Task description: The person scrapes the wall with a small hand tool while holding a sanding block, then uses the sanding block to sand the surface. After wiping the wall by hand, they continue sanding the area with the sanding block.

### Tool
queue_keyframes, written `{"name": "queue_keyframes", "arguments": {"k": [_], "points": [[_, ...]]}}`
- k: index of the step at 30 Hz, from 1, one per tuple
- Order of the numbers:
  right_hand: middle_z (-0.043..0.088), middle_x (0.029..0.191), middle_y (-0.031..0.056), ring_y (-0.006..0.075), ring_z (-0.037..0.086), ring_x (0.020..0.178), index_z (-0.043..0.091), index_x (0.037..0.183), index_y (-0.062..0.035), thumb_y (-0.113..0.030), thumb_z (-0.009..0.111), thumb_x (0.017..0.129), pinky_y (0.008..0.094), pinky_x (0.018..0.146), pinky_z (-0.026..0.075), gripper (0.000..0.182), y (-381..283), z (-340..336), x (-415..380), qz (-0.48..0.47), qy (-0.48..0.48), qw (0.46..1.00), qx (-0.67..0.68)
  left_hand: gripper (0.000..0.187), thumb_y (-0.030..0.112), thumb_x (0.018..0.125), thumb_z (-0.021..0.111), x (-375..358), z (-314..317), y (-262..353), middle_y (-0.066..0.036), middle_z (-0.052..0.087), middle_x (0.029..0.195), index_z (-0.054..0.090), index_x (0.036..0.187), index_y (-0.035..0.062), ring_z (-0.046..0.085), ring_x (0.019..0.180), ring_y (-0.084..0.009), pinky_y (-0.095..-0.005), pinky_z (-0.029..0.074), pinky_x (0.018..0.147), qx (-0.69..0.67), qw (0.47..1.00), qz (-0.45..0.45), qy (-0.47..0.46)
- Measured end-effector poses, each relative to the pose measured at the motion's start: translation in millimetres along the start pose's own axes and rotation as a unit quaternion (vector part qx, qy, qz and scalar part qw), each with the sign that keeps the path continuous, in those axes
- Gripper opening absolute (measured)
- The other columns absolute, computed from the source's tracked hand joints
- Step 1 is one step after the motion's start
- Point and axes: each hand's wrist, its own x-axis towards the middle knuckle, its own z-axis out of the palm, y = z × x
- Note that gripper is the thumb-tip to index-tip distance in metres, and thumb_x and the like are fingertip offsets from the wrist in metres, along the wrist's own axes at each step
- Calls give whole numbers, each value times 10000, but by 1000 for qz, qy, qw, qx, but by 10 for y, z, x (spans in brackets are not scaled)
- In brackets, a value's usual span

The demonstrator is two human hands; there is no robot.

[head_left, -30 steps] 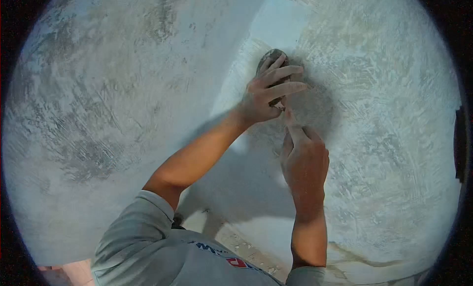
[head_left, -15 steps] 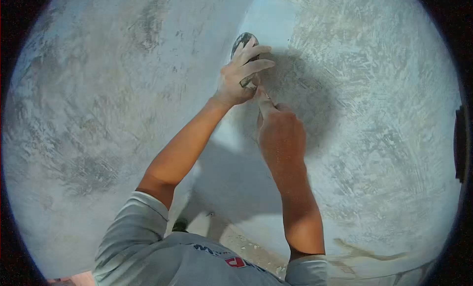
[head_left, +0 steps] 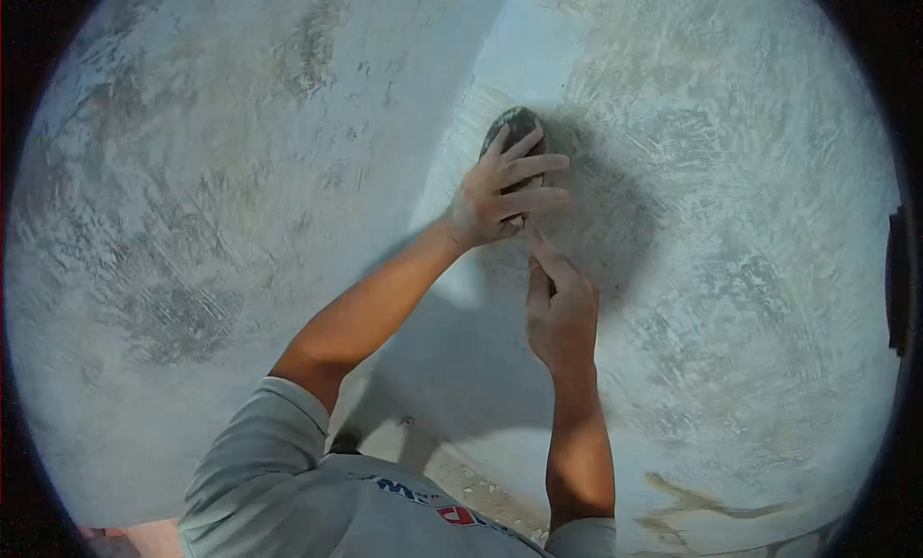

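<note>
A dark trowel (head_left: 517,123) with a rounded tip and pale smears lies against the grey plastered wall (head_left: 750,173). My left hand (head_left: 488,198), coated in whitish dust, presses on its blade with the fingers spread. Just below, my right hand (head_left: 563,313) is closed around the lower end of the trowel, its index finger stretched up towards the blade. The handle is mostly hidden inside that fist. Above the tip runs a smooth, pale strip of plaster (head_left: 538,53), where two wall faces seem to meet.
Rough, streaked plaster covers the wall on both sides. My shadow falls across its middle. Low on the right is a brown crack-like mark (head_left: 721,505). Debris lies on the floor (head_left: 490,491) beside my body, and a dark object (head_left: 898,281) stands at the right edge.
Both hands and the trowel have moved down and slightly right along the wall. My right wrist has turned, so the back of the hand faces less towards me.
</note>
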Motion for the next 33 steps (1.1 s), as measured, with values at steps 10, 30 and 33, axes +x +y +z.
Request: {"name": "queue_keyframes", "arguments": {"k": [10,30,33], "points": [[740,955,258,366,718,809,651,1508,-99,-57,667,1008,449,787,573,502,-116,200,531,60,-56,996,-32,632,-43,540,763,95,-83,-506,-57,685,1439,771,1129,188,537,1462,-465,-656,402,1220,72,997,-37,12],[715,886,177,270,673,745,693,1469,-120,3,649,1001,379,722,538,487,3,696,-92,51,78,996,9,213,366,914,804,-256,-56,-460,-102,711,1446,837,1015,181,508,1497,-454,-663,304,1280,-45,998,41,-11],[672,812,176,272,640,706,671,1502,-138,-16,681,984,415,679,527,532,86,628,66,19,84,996,5,289,435,944,758,-173,-34,-413,-107,706,1453,834,1047,176,498,1501,-468,-680,295,1273,8,1000,4,-27]]}}
